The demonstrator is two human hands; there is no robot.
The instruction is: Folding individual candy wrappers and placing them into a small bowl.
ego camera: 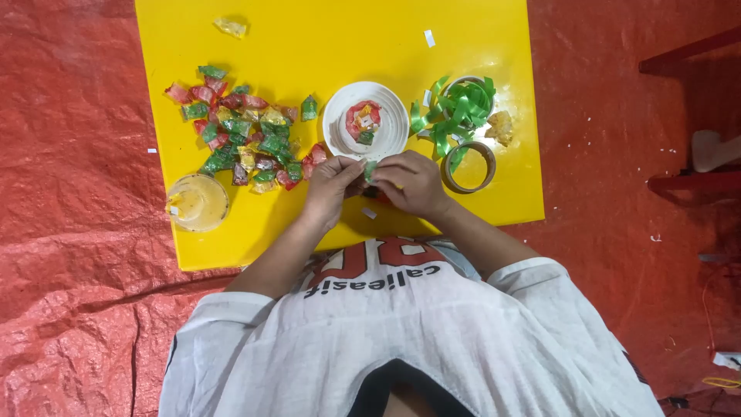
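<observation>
Both hands, left hand (333,185) & right hand (413,181), pinch closed on small green wrapper (371,170) at frame centre; it looks light, crinkly, best held by edges.

I am pinching a small crinkly green foil-like wrapper (370,170) between my left hand (332,185) and right hand (417,184), working over the smooth, glossy yellow plastic-looking board (309,35) lying on rough, creased red woven tarpaulin (77,232).

Yellow counter (324,31) on a red tarp floor (69,232), heap of red, green and yellow wrapped candies (243,131), white plate (390,127), green ribbon tangle (457,112), tape ring (468,167), round yellowish container (198,202), stray candy (231,28), small paper scraps (429,38).
</observation>
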